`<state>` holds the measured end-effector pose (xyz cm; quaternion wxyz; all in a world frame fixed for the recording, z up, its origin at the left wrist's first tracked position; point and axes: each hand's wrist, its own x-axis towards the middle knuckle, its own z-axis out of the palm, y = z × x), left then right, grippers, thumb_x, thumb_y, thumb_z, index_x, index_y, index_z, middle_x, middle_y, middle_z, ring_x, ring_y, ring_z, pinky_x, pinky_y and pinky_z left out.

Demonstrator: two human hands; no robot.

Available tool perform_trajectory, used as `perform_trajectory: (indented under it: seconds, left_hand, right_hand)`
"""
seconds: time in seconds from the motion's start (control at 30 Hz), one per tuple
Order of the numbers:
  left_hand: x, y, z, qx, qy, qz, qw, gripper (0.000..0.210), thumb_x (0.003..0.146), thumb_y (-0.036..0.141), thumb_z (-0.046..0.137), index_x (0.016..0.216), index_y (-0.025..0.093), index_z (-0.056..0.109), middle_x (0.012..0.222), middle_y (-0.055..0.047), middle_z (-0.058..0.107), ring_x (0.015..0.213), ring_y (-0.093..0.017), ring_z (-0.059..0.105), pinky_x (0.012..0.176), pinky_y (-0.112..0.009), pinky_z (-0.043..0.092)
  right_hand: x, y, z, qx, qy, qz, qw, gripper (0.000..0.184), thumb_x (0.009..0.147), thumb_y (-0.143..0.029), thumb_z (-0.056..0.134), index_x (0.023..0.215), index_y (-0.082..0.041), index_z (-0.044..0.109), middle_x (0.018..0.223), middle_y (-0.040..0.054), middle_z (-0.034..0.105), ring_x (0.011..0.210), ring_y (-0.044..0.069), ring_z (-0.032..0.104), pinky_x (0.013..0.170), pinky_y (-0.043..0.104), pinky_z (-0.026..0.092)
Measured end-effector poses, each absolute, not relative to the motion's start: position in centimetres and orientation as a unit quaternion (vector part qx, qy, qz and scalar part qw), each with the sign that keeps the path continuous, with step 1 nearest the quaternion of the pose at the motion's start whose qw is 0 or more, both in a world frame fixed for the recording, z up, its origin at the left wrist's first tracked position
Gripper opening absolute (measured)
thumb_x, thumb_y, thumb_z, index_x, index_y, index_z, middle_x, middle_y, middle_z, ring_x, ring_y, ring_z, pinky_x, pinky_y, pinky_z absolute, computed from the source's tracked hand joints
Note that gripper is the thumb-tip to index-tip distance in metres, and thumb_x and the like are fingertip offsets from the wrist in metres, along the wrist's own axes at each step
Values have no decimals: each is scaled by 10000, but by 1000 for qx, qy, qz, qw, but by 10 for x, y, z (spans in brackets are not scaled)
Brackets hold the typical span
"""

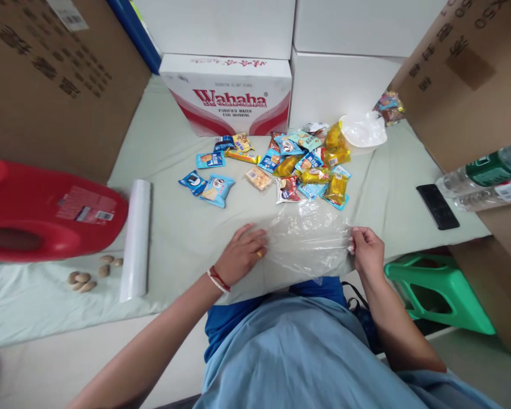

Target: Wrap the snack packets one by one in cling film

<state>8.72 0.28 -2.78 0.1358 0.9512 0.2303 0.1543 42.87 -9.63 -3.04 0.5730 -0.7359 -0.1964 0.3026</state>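
Note:
A clear plastic bag (309, 244) lies spread at the front of the cloth-covered table. My right hand (368, 247) pinches its right edge between thumb and fingers. At the opposite edge, my left hand (243, 255) rests palm down, fingers stretched out and their tips touching the film. That hand wears a ring and wrist bands. Beyond the bag is a heap of small wrapped snacks (288, 190), with blue, yellow and red wrappers. A few blue packets (218, 190) lie apart from it on the left.
A white roll (135, 241), a red jug (46, 210) and several brown nuts or stones (83, 278) lie left. On the right are a white bowl (364, 133), a black phone (438, 206) and plastic bottles (489, 170). A Wahaha box (234, 94) stands behind; a green stool (443, 292) is below.

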Motion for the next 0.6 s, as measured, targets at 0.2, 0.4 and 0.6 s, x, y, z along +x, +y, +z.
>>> perform_trajectory:
  seconds: [0.2,0.4,0.6]
  left_hand:
    - [55,45,-20,910,355,141,162,286,859,178,524,878,288,787,1331,-45,705,1459,-277,455,1263,-603,285]
    - [36,34,-31,876,377,206,218,272,768,155,530,781,276,773,1189,-67,734,1279,-287,565,1114,-555,474]
    - [58,34,-21,836,386,220,322,337,902,299,500,587,222,593,1229,-90,728,1317,-256,571,1163,-471,449]
  right_hand:
    - [408,-143,-23,-729,-239,433,473,479,771,-653,753,886,-202,640,624,-29,586,472,130,524,410,238,408]
    - [423,-167,24,-783,-480,140,370,255,950,-463,657,1048,-229,676,761,12,627,626,172,573,586,298,482]
    - [345,-118,28,-434,-864,183,177,213,1005,-185,547,1087,-221,740,1021,96,717,1012,243,617,885,382,519]
